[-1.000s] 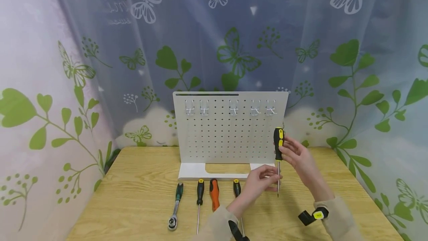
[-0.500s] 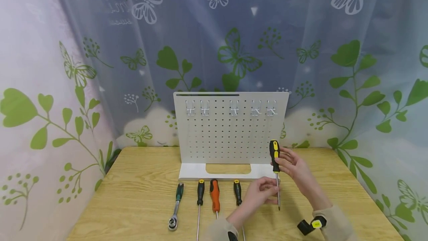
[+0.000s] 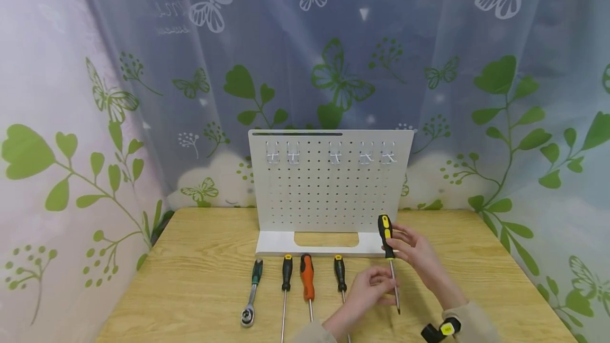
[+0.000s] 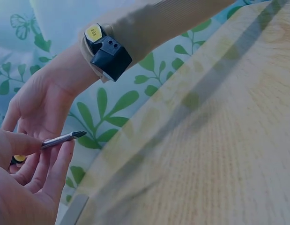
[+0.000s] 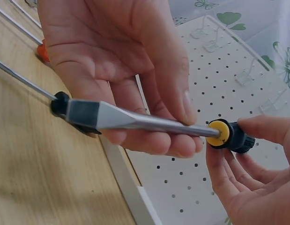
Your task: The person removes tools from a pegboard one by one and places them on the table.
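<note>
Both hands are on one black-and-yellow flathead screwdriver (image 3: 385, 234), handle up and tip down, above the table's right front. My right hand (image 3: 418, 254) grips its handle between thumb and fingers. Lower down, my left hand (image 3: 366, 291) pinches the metal shaft (image 5: 159, 125) between thumb and fingers. The flat tip (image 4: 78, 134) sticks out past the left fingers in the left wrist view. Left of the hands on the table lie another black-and-yellow screwdriver (image 3: 340, 273), an orange screwdriver (image 3: 307, 278), a third black-handled screwdriver (image 3: 287, 273) and a green-handled ratchet wrench (image 3: 252, 292).
A white pegboard (image 3: 329, 189) on a white base stands behind the tools. Several clear hooks (image 3: 335, 153) line its upper part. The wooden table (image 3: 205, 258) ends at a butterfly-and-leaf curtain (image 3: 286, 41).
The screwdriver and both hands have come down and nearer, the handle moving slightly left. The left hand stays at the shaft, the right hand at the handle.
</note>
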Motion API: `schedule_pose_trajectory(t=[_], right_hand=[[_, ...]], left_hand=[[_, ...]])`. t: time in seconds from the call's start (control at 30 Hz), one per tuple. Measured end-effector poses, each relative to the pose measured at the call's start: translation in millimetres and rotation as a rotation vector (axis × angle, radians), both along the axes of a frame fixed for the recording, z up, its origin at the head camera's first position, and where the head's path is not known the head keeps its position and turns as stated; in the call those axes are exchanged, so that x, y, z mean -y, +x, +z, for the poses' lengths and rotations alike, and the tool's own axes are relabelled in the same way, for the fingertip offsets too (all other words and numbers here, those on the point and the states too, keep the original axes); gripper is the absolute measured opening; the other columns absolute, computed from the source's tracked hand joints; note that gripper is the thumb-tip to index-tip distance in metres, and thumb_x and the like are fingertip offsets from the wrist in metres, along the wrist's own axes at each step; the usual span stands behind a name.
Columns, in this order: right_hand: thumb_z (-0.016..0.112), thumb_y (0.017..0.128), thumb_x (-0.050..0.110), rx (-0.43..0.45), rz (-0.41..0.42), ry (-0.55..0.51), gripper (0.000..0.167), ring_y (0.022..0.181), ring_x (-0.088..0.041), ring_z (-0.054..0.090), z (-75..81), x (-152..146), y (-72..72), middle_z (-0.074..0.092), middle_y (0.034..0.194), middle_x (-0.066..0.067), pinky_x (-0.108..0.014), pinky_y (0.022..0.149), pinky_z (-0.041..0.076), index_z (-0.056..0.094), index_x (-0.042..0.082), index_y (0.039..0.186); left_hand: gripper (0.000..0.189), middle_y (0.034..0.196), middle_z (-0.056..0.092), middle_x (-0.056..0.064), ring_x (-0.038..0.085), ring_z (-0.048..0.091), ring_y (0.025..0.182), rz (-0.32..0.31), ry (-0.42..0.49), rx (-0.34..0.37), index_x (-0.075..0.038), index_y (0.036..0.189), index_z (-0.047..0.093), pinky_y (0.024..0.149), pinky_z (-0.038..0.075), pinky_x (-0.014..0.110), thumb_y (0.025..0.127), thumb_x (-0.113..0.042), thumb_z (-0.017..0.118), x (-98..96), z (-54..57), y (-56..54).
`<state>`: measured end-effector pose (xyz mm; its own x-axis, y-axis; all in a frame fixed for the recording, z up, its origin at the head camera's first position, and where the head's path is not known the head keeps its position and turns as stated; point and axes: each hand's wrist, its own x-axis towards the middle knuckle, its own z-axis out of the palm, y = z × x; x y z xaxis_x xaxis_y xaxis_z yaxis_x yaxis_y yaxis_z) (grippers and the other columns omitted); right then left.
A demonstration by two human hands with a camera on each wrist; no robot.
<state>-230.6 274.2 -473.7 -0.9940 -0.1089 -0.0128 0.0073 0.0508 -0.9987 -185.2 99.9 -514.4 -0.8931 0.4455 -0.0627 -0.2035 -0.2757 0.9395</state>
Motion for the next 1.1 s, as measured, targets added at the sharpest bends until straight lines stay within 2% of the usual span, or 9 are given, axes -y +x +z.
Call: schedule_pose_trajectory(t=[0.13,0.33,0.43,0.6,0.93,1.1], right_hand=[[0.061,0.101,0.011,0.019,0.002,-0.005,0.064,0.101,-0.015,0.07,-4.7,1.9,0.8,0.044,0.146,-0.034,-0.025,0.091,0.057,0.029,-0.006,0.153],[0.06,0.101,0.01,0.034,0.014,0.004,0.064,0.103,-0.01,0.067,-12.3,5.5,2.4,0.044,0.145,-0.035,-0.023,0.091,0.056,0.027,-0.008,0.154],[0.061,0.101,0.01,0.05,0.008,0.019,0.064,0.101,-0.006,0.065,-17.0,7.0,3.3,0.046,0.144,-0.034,-0.023,0.09,0.057,0.029,-0.008,0.153],[0.062,0.1,0.011,0.075,0.012,0.029,0.064,0.102,-0.01,0.066,-24.7,8.2,4.7,0.049,0.142,-0.034,-0.025,0.091,0.056,0.03,-0.009,0.152],[0.064,0.099,0.009,0.093,0.008,0.05,0.061,0.099,-0.01,0.066,-40.6,12.7,3.2,0.058,0.133,-0.031,-0.027,0.089,0.058,0.035,-0.013,0.148],[0.065,0.1,0.011,0.102,0.027,0.072,0.061,0.104,-0.015,0.066,-49.1,14.3,4.0,0.054,0.137,-0.035,-0.03,0.089,0.058,0.035,-0.015,0.147]], left_hand=[[0.02,0.105,0.072,0.019,0.018,0.069,0.089,-0.001,0.01,0.012,0.009,0.115,0.061,0.079,0.063,0.038,0.098,-0.002,0.063,1.3,-3.3,3.0],[0.021,0.105,0.071,0.019,0.015,0.069,0.086,-0.005,-0.009,0.046,0.009,0.116,0.06,0.086,0.061,0.046,0.098,-0.001,0.063,3.2,-7.4,6.8],[0.021,0.106,0.071,0.021,0.018,0.07,0.087,-0.013,-0.018,0.056,0.01,0.117,0.059,0.084,0.062,0.043,0.098,-0.001,0.062,4.6,-8.7,9.4],[0.017,0.107,0.072,0.023,0.025,0.072,0.093,-0.007,-0.023,0.068,0.007,0.114,0.059,0.077,0.063,0.036,0.098,0.0,0.062,6.1,-11.6,14.3],[0.017,0.101,0.072,0.02,0.02,0.071,0.087,0.023,-0.051,0.08,0.009,0.113,0.058,0.077,0.063,0.038,0.098,0.003,0.06,6.8,-18.5,19.2],[0.017,0.1,0.072,0.02,0.027,0.072,0.09,0.033,-0.058,0.071,0.01,0.112,0.058,0.076,0.064,0.04,0.096,0.005,0.061,9.4,-22.9,21.7]])
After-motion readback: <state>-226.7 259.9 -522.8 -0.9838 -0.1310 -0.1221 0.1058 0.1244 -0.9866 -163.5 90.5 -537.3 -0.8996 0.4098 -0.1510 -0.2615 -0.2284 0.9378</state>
